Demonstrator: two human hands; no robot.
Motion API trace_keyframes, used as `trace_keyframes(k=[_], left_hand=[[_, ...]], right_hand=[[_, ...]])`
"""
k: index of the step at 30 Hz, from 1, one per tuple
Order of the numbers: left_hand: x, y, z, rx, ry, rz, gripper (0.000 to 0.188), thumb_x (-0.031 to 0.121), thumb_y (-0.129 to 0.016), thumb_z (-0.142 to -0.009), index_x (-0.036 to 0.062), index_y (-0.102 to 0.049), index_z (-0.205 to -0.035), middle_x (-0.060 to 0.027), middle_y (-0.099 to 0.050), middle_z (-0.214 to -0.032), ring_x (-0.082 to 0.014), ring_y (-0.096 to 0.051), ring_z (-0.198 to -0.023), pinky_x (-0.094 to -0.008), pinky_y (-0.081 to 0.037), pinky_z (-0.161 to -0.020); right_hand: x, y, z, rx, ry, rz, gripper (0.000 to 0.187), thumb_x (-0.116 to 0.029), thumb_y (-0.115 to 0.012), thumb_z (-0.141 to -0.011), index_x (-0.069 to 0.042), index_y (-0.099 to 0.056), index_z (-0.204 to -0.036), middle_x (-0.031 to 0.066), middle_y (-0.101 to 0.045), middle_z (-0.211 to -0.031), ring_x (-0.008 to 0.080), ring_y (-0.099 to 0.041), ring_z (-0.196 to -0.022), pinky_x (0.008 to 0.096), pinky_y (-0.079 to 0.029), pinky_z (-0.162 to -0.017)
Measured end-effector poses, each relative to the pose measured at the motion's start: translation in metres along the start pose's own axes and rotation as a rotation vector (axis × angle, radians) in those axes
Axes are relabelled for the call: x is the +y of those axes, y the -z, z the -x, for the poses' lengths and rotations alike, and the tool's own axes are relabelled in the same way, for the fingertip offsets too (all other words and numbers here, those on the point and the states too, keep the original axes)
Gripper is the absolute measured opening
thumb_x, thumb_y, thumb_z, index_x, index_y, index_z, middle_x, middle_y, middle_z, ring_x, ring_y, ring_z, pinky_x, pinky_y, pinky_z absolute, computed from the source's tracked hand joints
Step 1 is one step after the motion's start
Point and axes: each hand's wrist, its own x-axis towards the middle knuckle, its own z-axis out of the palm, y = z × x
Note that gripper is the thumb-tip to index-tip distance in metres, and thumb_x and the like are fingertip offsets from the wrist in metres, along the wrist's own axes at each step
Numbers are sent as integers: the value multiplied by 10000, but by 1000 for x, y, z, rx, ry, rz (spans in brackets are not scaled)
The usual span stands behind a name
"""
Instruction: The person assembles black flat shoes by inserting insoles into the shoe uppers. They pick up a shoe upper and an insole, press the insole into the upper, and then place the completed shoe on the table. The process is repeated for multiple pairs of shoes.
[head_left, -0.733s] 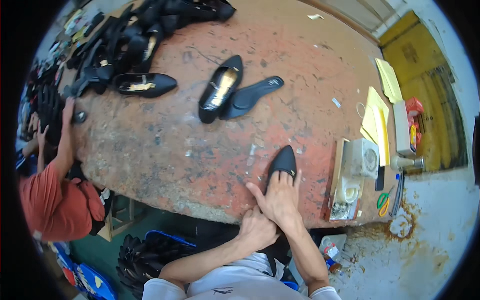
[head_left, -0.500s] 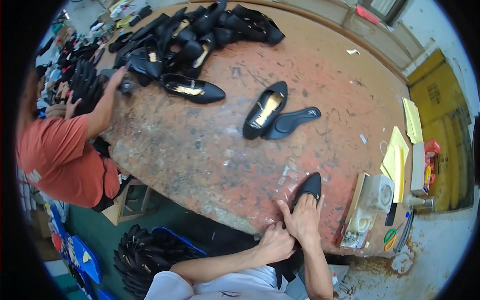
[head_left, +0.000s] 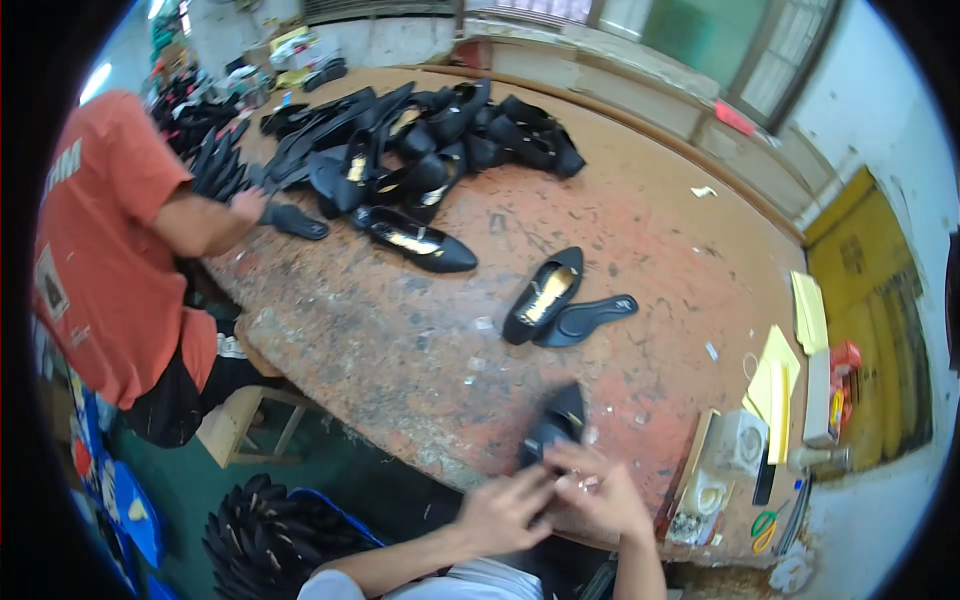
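A black pointed-toe shoe [head_left: 558, 418], smeared by motion, is at the table's near edge with its toe pointing away from me. My left hand [head_left: 508, 508] is at its heel end, fingers reaching right and blurred. Close beside it, my right hand [head_left: 608, 492] is bent over the heel end, with a small shiny bit by its fingers. Whether either hand grips the shoe cannot be made out. Farther off lie another black shoe [head_left: 545, 295] with a gold-coloured lining and a black insole [head_left: 590, 320] touching its side.
A heap of black shoes [head_left: 430, 150] covers the far left of the table [head_left: 400, 370]. A co-worker in an orange shirt [head_left: 120, 240] sits left, one hand by an insole. On the right are a box of supplies [head_left: 690, 490], yellow sheets [head_left: 775, 380] and scissors [head_left: 765, 530].
My right hand has come out of the shoe to its heel end. The shoe has shifted left, and my left hand's fist has loosened. The view has tilted up; the co-worker's arm has moved.
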Motion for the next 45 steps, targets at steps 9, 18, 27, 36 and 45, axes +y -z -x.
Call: trace_keyframes(k=[9,18,27,36,45], left_hand=[[-90,121,-45,70,537,-985,967,257,-883,-805,-18,-391,-1591,-323,-287,-1695,-525,-435,-1453,-593,-420,-1144],[-155,0,-167,52,308,-236,674,207,-821,-882,69,-555,-1485,-320,-346,-1649,-558,-593,-1293,-563,-538,-1077],[-67,-8,-97,-89,-8,29,227,32,-845,-811,-15,-728,-1000,-196,-607,-1483,-429,-661,-1261,-488,-573,-1018],[-30,45,-10,-294,137,129,780,67,-872,-817,-4,-536,-1517,-234,-498,-1611,-429,-558,-1422,-472,-502,-1147],[-2,14,25,-179,344,-33,748,162,-760,-983,-178,-405,-1547,-404,-500,-1541,-549,-567,-1383,-533,-504,-1137]], right_hand=[[74,24,-216,504,-571,-866,723,-346,-785,-951,-31,-533,-1550,200,-777,-1135,278,-755,-992,354,-594,-900],[108,-6,-99,549,-191,-287,654,-98,-686,-869,-9,-538,-1500,276,-610,-1484,381,-617,-1368,440,-490,-1146],[12,2,122,415,-772,431,502,-351,-937,-761,-42,-576,-921,195,-704,-866,382,-717,-780,476,-562,-723],[-13,15,106,262,-92,393,375,-128,-953,-659,-57,-709,-935,78,-708,-1049,288,-658,-968,414,-495,-894],[20,-20,46,78,128,481,170,-138,-850,-794,-78,-799,-945,32,-727,-1179,233,-648,-1085,447,-447,-1029]])
